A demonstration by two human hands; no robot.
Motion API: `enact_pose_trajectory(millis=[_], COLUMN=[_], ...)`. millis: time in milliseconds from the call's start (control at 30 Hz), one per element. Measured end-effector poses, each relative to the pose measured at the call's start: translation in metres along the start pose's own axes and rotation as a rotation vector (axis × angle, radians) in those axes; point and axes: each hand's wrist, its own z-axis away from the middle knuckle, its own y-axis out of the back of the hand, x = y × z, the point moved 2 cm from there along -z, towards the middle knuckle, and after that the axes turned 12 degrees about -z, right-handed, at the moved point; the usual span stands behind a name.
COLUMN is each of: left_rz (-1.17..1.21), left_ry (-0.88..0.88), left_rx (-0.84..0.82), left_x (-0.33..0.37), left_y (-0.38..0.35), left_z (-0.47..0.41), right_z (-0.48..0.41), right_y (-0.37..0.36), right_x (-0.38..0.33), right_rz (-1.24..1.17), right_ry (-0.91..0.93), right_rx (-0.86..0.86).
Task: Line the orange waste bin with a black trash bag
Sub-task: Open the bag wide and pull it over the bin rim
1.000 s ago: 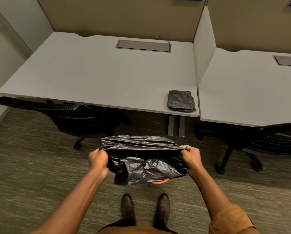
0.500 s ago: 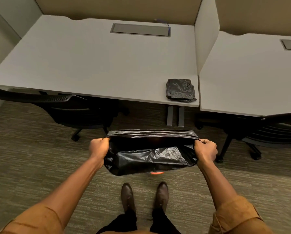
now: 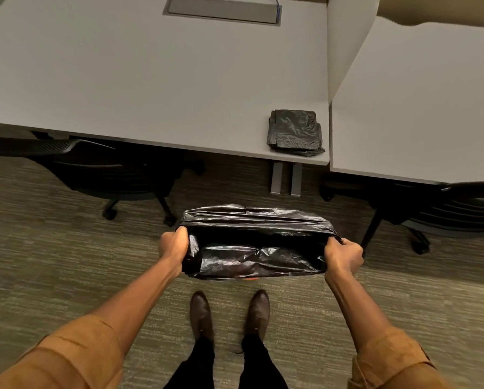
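Fingers of left hand (image 3: 173, 248) and right hand (image 3: 343, 255) curled tight, each fist clamped on an opposite end of black trash bag (image 3: 256, 242) mouth. Bag stretched wide open between both fists, above carpet (image 3: 53, 248), just ahead of brown shoes (image 3: 201, 313). Orange waste bin (image 3: 250, 279) almost fully hidden beneath bag, only a sliver at lower edge. Folded spare bags (image 3: 294, 133) lying on desk (image 3: 151, 80) corner.

Striped carpet (image 3: 53, 262) covers the floor; two grey desks (image 3: 151, 80) at twelve o'clock, a divider (image 3: 347, 37) between, black chairs (image 3: 109, 169) beneath.
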Motion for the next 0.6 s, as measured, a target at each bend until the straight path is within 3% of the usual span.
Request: enact_pose_trajectory(millis=[233, 433, 600], left_rz=[0.073, 0.412, 0.395], left_ry=[0.121, 0.381, 0.347], left_rx=[0.0, -0.234, -0.338], left_x=[0.001, -0.003, -0.023], left_y=[-0.037, -0.073, -0.096], left_z=[-0.04, -0.068, -0.08], right_z=[-0.049, -0.087, -0.111], right_y=[-0.024, -0.049, -0.065], right_x=[0.02, 0.058, 0.089], right_rz=[0.156, 0.229, 0.209], right_ry=[0.043, 0.074, 0.019], right_rx=[-0.09, -0.153, -0.154])
